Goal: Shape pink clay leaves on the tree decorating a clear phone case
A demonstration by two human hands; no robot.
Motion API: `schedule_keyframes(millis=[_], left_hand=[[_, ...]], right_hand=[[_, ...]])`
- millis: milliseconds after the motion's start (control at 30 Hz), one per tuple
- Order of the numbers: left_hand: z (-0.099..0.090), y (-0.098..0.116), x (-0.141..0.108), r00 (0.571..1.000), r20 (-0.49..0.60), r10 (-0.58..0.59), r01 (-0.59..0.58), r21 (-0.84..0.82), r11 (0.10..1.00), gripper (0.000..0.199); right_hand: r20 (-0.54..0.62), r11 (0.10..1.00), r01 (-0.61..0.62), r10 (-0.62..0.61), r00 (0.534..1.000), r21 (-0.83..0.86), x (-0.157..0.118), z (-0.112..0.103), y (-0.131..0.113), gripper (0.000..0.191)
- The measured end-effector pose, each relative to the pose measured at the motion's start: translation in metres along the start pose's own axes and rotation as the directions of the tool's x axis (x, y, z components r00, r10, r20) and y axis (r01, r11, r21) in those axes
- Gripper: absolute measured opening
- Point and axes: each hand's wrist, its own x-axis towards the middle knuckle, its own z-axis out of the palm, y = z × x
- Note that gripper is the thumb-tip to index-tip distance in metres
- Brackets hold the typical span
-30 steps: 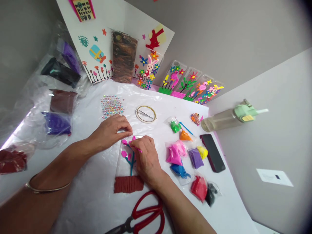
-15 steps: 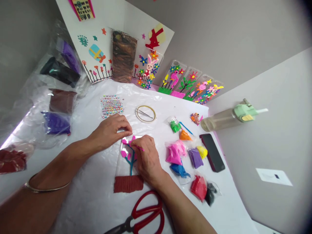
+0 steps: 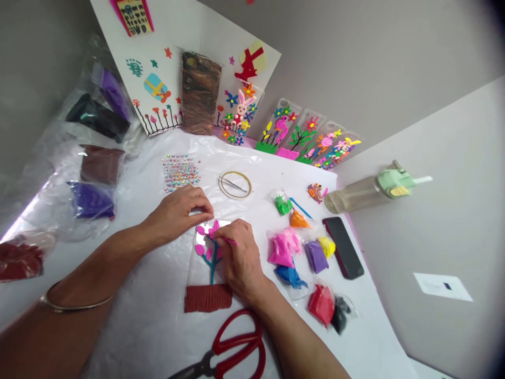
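Note:
A clear phone case (image 3: 198, 271) lies on the white-covered table, bearing a brown ribbed clay base (image 3: 208, 298), a teal stem (image 3: 213, 263) and pink clay petals (image 3: 200, 250). Over its right side, my right hand (image 3: 240, 255) pinches a thin pink tool, its tip at the upper petals. My left hand (image 3: 183, 209) rests at the case's top left corner, thumb and fingertips together; whether anything is between them is too small to tell.
Red-handled scissors (image 3: 236, 345) lie near the front edge. Bagged clay (image 3: 282, 250), a phone (image 3: 343, 247) and a bottle (image 3: 355, 195) are on the right. Beyond the hands are gems (image 3: 180, 172) and a hoop with tweezers (image 3: 235, 185). Decorated cases (image 3: 276, 126) stand behind.
My right hand has shifted very slightly to the right, and the pink tool has moved a little with it. My left hand has stayed nearly still.

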Motion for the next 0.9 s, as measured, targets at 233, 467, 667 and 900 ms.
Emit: schedule_keyframes(millis=[233,467,667,900], left_hand=[[-0.001,0.000,-0.001,1.000,-0.005,0.013,-0.013,-0.014,1.000,0.034],[-0.003,0.014,-0.003,0.985,-0.164,0.046,-0.045,0.010,0.999,0.037],[0.004,0.020,-0.004,0.928,-0.372,0.023,-0.028,-0.009,1.000,0.036],[0.001,-0.005,-0.002,0.835,-0.530,-0.146,0.131,-0.065,0.989,0.028]], right_hand=[[-0.300,0.818,-0.385,0.530,0.793,0.429,0.003,-0.010,0.011,0.015],[-0.400,0.733,-0.375,0.643,0.653,0.568,0.015,-0.009,0.035,0.022],[-0.387,0.727,-0.342,0.633,0.670,0.596,0.015,-0.003,0.038,0.028],[-0.409,0.742,-0.316,0.613,0.676,0.591,0.015,0.004,0.048,0.028]])
